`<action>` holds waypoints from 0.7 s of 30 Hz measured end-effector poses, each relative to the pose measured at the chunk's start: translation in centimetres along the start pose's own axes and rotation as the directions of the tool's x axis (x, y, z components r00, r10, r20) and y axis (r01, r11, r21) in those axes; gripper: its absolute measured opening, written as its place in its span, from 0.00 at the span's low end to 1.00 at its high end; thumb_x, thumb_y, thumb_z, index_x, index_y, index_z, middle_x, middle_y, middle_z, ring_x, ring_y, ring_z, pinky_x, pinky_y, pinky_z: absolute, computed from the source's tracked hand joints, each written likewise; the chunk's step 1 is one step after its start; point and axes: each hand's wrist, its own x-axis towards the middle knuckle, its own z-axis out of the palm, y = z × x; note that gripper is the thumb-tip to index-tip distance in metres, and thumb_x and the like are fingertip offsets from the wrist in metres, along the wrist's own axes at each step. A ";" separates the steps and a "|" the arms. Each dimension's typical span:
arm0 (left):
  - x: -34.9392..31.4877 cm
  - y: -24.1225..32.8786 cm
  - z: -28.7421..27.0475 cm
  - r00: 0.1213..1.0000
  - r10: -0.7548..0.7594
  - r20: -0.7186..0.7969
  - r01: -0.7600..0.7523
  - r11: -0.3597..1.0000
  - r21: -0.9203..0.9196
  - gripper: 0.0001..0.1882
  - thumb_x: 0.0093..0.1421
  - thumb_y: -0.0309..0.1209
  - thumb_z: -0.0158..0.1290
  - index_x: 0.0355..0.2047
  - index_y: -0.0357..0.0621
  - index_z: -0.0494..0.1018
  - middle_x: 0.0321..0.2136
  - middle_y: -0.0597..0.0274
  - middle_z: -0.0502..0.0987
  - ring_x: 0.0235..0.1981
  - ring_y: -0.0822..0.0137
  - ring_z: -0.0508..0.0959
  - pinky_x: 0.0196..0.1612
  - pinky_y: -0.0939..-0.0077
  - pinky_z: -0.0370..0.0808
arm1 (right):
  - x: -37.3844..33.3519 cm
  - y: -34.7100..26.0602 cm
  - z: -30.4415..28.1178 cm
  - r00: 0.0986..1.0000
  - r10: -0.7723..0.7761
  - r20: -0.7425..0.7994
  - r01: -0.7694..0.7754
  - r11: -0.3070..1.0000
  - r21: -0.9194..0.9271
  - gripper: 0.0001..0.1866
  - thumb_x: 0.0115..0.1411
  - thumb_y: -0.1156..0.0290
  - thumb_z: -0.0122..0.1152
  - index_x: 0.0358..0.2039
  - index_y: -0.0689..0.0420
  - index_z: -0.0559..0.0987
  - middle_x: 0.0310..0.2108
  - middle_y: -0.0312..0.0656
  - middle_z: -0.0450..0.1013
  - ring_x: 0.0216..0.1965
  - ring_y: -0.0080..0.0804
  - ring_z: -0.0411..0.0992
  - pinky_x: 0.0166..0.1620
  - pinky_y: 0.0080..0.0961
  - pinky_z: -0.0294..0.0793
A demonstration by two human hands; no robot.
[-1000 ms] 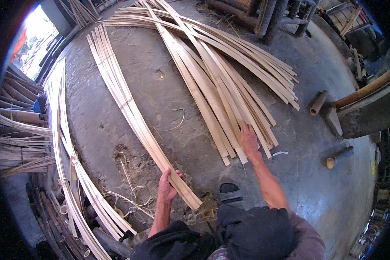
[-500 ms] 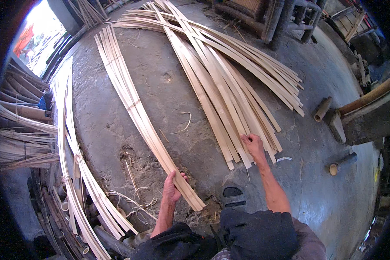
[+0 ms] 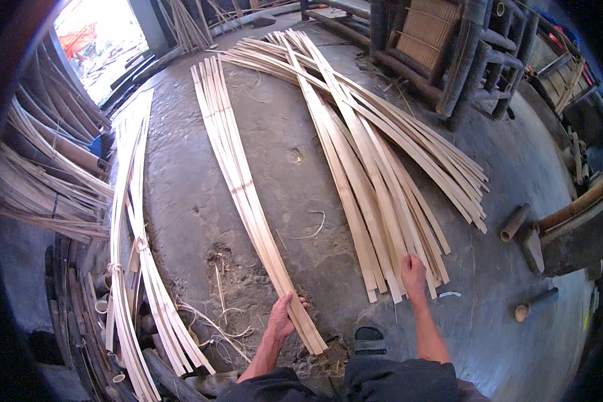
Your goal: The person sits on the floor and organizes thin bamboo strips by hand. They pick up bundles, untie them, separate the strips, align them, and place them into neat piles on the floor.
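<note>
My left hand (image 3: 283,317) is wrapped around a bundle of long, pale bamboo strips (image 3: 248,194) near its close end. The strips fan out slightly along the floor toward the far side. To the right, my right hand (image 3: 414,273) is closed over the near ends of a second, looser pile of bamboo strips (image 3: 364,221). Its fingertips are hidden, so whether a strip is pinched in them does not show. Another layer of strips (image 3: 419,147) crosses this pile at an angle.
Tied strip bundles (image 3: 141,245) lie at the left, beside stacked dark bamboo poles (image 3: 80,328). Loose shavings (image 3: 221,325) litter the rough floor near my left arm. A bamboo chair (image 3: 442,53) stands at the far right. Short bamboo pieces (image 3: 536,305) lie to the right.
The view has tilted up, so everything sits lower and slightly to the right in the picture. My left hand keeps its grip on the bundle; my right hand stays closed at the right pile.
</note>
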 end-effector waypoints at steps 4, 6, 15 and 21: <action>-0.7 -0.1 0.3 0.997 0.056 0.045 -0.056 0.998 0.002 0.15 0.63 0.37 0.52 0.44 0.42 0.65 0.31 0.57 0.73 0.30 0.62 0.76 0.34 0.63 0.78 | -4.2 -5.1 -1.4 0.916 -0.371 -0.154 0.342 0.921 -0.185 0.30 0.66 0.51 0.47 0.55 0.67 0.66 0.49 0.57 0.70 0.49 0.52 0.69 0.53 0.39 0.67; -0.8 -0.9 3.1 0.998 0.067 -0.007 -0.066 0.991 0.113 0.15 0.62 0.37 0.55 0.43 0.41 0.67 0.28 0.60 0.72 0.28 0.64 0.75 0.33 0.67 0.77 | -5.6 -7.7 -0.3 0.912 -0.409 -0.035 0.409 0.912 0.000 0.31 0.65 0.52 0.49 0.57 0.67 0.64 0.48 0.54 0.70 0.49 0.47 0.70 0.52 0.36 0.68; -1.6 -3.3 6.9 0.853 -0.391 0.345 -0.246 0.280 0.928 0.26 0.64 0.51 0.49 0.46 0.37 0.70 0.32 0.66 0.74 0.31 0.72 0.71 0.34 0.74 0.70 | -5.3 -13.5 4.7 0.444 -0.320 0.837 -0.322 0.815 0.482 0.24 0.60 0.62 0.61 0.49 0.62 0.64 0.29 0.39 0.72 0.27 0.22 0.72 0.32 0.23 0.73; 2.9 4.8 5.4 0.970 -0.049 0.236 -0.071 0.879 0.472 0.45 0.58 0.66 0.43 0.59 0.38 0.61 0.50 0.46 0.72 0.49 0.53 0.75 0.48 0.61 0.74 | -11.4 -7.4 -9.0 0.434 -0.137 0.890 -0.289 0.915 0.282 0.25 0.59 0.61 0.62 0.51 0.60 0.65 0.30 0.36 0.70 0.28 0.22 0.71 0.31 0.23 0.73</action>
